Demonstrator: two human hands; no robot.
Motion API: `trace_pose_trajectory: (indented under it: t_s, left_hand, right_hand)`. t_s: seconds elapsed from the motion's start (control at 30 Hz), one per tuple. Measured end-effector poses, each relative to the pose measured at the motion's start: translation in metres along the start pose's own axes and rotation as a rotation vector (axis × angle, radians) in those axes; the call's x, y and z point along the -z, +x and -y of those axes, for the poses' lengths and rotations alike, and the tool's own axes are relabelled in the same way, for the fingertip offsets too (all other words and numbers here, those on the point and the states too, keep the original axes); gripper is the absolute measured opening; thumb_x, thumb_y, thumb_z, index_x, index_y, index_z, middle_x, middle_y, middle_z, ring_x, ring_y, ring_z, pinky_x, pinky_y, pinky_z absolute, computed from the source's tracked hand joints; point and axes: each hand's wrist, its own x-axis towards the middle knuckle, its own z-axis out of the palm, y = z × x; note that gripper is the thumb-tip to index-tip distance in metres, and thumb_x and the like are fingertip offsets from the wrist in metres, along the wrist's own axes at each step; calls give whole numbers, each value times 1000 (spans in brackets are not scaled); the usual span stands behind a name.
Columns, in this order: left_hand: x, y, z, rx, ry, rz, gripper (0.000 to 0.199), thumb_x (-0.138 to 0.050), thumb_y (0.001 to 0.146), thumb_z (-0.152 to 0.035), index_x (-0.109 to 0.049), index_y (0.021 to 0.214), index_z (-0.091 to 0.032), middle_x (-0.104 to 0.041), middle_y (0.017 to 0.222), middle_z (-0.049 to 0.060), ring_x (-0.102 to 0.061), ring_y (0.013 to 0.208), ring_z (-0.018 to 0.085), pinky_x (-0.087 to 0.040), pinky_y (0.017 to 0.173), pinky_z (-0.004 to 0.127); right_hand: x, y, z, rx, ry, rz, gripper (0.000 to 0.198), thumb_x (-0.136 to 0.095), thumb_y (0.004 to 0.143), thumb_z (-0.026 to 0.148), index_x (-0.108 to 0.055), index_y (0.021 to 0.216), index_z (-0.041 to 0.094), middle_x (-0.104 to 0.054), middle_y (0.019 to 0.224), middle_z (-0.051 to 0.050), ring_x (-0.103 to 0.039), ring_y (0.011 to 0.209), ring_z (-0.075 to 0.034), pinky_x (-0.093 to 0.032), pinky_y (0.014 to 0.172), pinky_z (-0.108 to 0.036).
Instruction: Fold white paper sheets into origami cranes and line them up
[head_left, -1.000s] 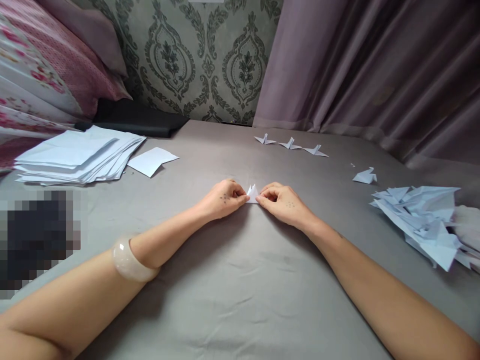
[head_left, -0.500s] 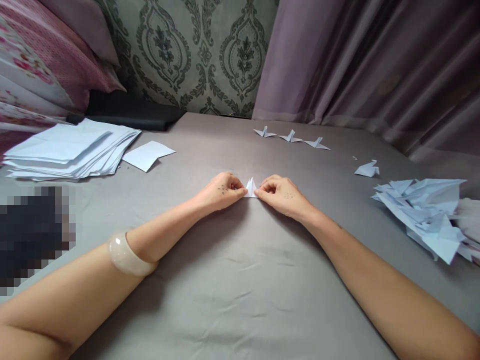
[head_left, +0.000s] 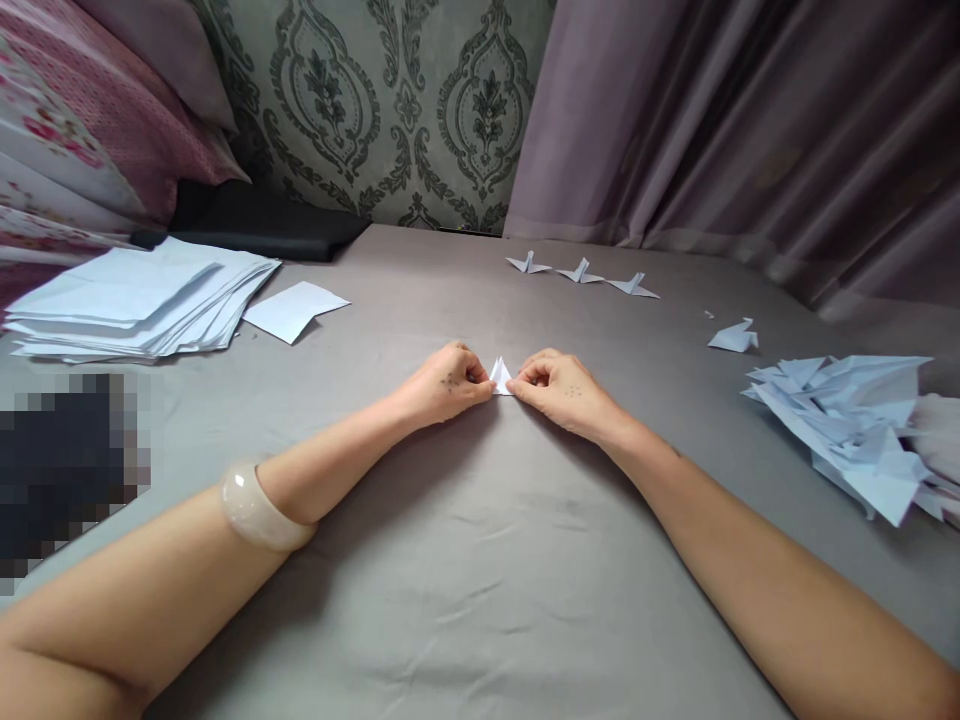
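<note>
A small folded piece of white paper point(head_left: 501, 378), with pointed tips at its top, is held low over the grey cloth point(head_left: 480, 560). My left hand point(head_left: 451, 384) pinches its left corner between thumb and fingers. At the right corner, my right hand point(head_left: 562, 390) pinches it the same way. The fingertips cover both lower corners. A pale bangle point(head_left: 262, 510) is on my left forearm.
White paper sheets point(head_left: 127, 295) are stacked at the left, with a creased sheet point(head_left: 296, 312) beside them. Several folded paper birds, such as one crane point(head_left: 581, 271), stand farther back. A heap of folded paper point(head_left: 847, 420) lies at the right.
My left hand has shifted very slightly right and in. The pointed tips on the folded paper now sit closer together.
</note>
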Motion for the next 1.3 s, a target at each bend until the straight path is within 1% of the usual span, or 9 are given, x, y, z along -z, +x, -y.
trace_pose_trajectory:
  t_s: [0.13,0.27,0.43,0.53,0.67,1.0,1.1,1.17,1.3]
  left_hand:
    - [-5,-4,2,-33,62,-68,16,-58,77,-32,-57,71,-17,-54,85,4,-51,74,16,-42,67,28]
    - [-12,-9,3,-248,173,-139,10,-49,85,-22,-56,90,-19,-55,97,6,-51,88,18,-44,76,30]
    - [-11,-17,-9,-419,498,-25,28,-32,90,-11,-59,97,-15,-59,96,9,-52,92,20,-46,79,31]
    - [-11,-24,-18,-428,660,46,29,-35,87,-8,-61,99,-13,-61,99,11,-53,96,22,-47,82,33]
    - [-13,-30,-21,-396,726,93,31,-40,83,-8,-60,106,-12,-62,103,12,-55,101,23,-48,85,34]
    - [8,-29,-16,-451,530,195,42,-43,73,-6,-63,108,-17,-64,118,8,-55,113,23,-48,88,31]
    - [5,-22,-8,-321,319,24,35,-42,73,-9,-69,92,-20,-68,109,4,-61,102,21,-49,84,29]
    - [2,-17,-3,-210,122,-94,30,-42,73,-11,-69,82,-19,-71,97,3,-64,86,17,-50,76,26]
    - [0,-12,1,-70,-91,-223,30,-45,68,-12,-67,88,-16,-68,83,3,-58,63,12,-48,63,23]
  right_hand:
    - [1,-2,4,-27,-49,-29,20,-61,72,37,-61,63,20,-60,86,-3,-53,69,-14,-40,64,-28]
    - [-1,-6,6,29,-69,-81,10,-63,75,31,-63,76,21,-59,84,-1,-52,66,-12,-40,65,-27]
    - [-5,-17,7,240,-191,-60,20,-49,90,23,-67,96,24,-62,96,-3,-56,81,-14,-41,70,-26]
    - [-2,-26,13,300,-405,-7,27,-41,93,20,-65,106,23,-62,104,-5,-56,92,-17,-40,69,-27]
    - [7,-34,22,348,-642,85,34,-38,92,13,-62,114,23,-61,113,-5,-54,93,-19,-39,65,-29]
    - [14,-41,33,344,-760,183,34,-41,87,9,-65,108,21,-65,109,-6,-56,88,-21,-38,60,-30]
    - [9,-36,22,346,-579,69,29,-44,85,11,-69,96,22,-66,107,-4,-58,89,-19,-40,61,-28]
    - [4,-30,12,327,-368,-94,27,-47,79,8,-69,86,22,-68,99,-2,-60,86,-17,-42,67,-27]
    - [-2,-18,-2,160,-42,-261,24,-49,71,9,-66,85,18,-67,83,-1,-55,57,-10,-44,61,-24]
